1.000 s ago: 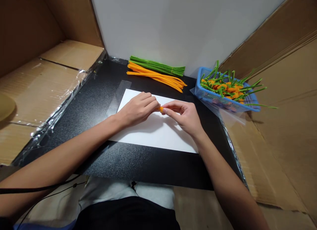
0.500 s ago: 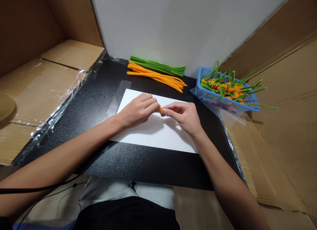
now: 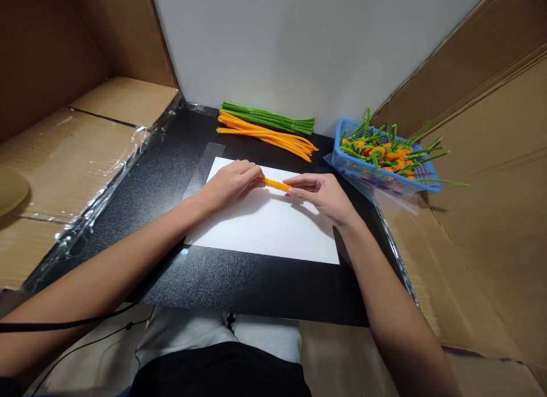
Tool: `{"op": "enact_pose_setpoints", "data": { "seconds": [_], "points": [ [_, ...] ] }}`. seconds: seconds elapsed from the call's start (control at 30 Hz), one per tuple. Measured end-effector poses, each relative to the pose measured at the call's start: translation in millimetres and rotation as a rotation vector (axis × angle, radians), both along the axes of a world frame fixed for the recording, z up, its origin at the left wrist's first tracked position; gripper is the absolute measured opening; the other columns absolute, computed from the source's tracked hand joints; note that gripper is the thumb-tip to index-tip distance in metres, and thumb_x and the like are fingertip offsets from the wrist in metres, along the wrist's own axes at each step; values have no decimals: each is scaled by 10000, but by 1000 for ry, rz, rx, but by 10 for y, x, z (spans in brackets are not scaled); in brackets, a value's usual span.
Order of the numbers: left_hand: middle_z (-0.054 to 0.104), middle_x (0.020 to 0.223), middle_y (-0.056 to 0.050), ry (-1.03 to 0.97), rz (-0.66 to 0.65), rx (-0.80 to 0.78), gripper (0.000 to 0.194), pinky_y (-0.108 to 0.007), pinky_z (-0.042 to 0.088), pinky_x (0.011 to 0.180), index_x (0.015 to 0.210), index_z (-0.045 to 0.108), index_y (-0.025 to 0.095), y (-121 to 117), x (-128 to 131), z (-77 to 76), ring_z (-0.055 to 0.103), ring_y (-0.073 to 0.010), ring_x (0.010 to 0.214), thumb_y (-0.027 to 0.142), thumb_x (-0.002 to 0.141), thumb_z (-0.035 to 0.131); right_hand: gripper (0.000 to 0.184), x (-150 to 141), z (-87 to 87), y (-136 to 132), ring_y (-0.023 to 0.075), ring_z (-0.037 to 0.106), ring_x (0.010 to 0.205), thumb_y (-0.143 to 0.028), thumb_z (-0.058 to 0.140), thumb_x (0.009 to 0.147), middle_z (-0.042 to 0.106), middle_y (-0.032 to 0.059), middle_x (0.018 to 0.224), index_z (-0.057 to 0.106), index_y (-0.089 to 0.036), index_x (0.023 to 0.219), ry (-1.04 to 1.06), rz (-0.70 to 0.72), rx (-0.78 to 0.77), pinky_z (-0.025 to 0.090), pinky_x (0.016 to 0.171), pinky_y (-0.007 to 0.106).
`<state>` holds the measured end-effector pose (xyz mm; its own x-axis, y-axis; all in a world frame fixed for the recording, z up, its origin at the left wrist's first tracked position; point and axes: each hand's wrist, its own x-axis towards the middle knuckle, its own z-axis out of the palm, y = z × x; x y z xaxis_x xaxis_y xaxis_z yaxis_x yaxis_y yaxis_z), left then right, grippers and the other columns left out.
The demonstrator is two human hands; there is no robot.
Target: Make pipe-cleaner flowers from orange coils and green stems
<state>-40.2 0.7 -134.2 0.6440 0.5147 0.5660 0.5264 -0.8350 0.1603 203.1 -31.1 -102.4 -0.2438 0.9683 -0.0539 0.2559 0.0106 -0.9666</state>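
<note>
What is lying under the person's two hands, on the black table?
A white sheet of paper lies under the left hand and right hand, on the black tabletop. An orange pipe cleaner lies between the hands. The paper directly beneath them is covered and cannot be seen.

Your black table [image 3: 239, 289] sits in a corner, with a white wall [image 3: 299, 49] behind it and big brown cardboard sheets [image 3: 482, 226] on both sides.

My left hand [image 3: 228, 186], right hand [image 3: 320, 196] and forearms are bare. I'm wearing a black top [image 3: 217, 371] over pale grey bottoms [image 3: 265, 337]. A black cable [image 3: 55, 327] runs across my left forearm, with a thinner cord [image 3: 85, 346] just below.
</note>
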Motion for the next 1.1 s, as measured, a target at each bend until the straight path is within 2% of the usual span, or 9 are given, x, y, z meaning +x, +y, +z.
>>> {"op": "enact_pose_setpoints", "data": {
  "seconds": [0.1,0.17,0.23,0.3,0.43,0.63,0.77,0.93,1.1],
  "points": [
    [678,960,-79,-38,4,-163,142,-281,468,702,1049,595,155,21,-33,-37,614,-175,821,252,978,518,367,103,-14,52,212,721,782,-403,871,638,774,80,865,795,-166,908,-46,-31,-1,574,791,361],
    [679,1017,-91,-33,38,-201,245,-299,478,728,1141,566,152,53,-68,-48,621,-190,860,295,943,591,371,131,-46,77,204,715,735,-405,881,612,771,77,818,794,-159,876,-25,-84,-9,575,761,355],
    [681,1032,-98,11,108,-155,296,-322,471,740,1152,568,147,106,-119,-49,615,-214,885,317,917,631,394,142,-88,99,199,710,699,-408,900,571,767,79,777,791,-151,850,18,-138,-32,577,743,353],
    [688,998,-92,94,148,-73,183,-335,451,737,1062,614,148,163,-175,-39,605,-225,883,280,938,586,415,150,-126,116,194,706,679,-409,911,544,762,82,745,789,-144,840,58,-170,-57,578,737,352],
    [691,880,-76,227,120,25,235,-336,424,715,926,672,148,214,-236,1,591,-216,831,230,992,462,419,153,-159,120,181,700,672,-399,914,535,763,81,750,787,-139,838,82,-182,-71,576,723,338],
    [703,871,-100,236,78,29,232,-331,425,715,901,698,134,166,-193,23,595,-215,822,168,962,477,369,107,-180,93,194,704,705,-363,917,537,758,81,780,774,-132,787,55,-161,-61,582,701,339],
    [713,886,-96,163,122,-91,198,-329,440,721,914,707,134,148,-164,-13,607,-220,832,168,926,512,352,94,-189,96,198,702,719,-355,920,537,754,74,781,763,-136,764,61,-179,-28,577,699,336],
    [701,865,-70,-53,175,-354,214,-289,441,687,922,714,155,164,-182,-18,606,-191,797,310,921,567,356,101,-170,106,160,670,656,-400,916,542,747,61,738,770,-141,736,72,-257,24,541,633,281],
    [685,809,-44,-127,218,-504,245,-259,392,638,908,717,156,178,-180,30,575,-159,703,348,923,566,426,151,-163,115,175,708,688,-447,889,604,759,90,737,786,-126,865,183,-135,-125,577,727,318]
  ]
}}
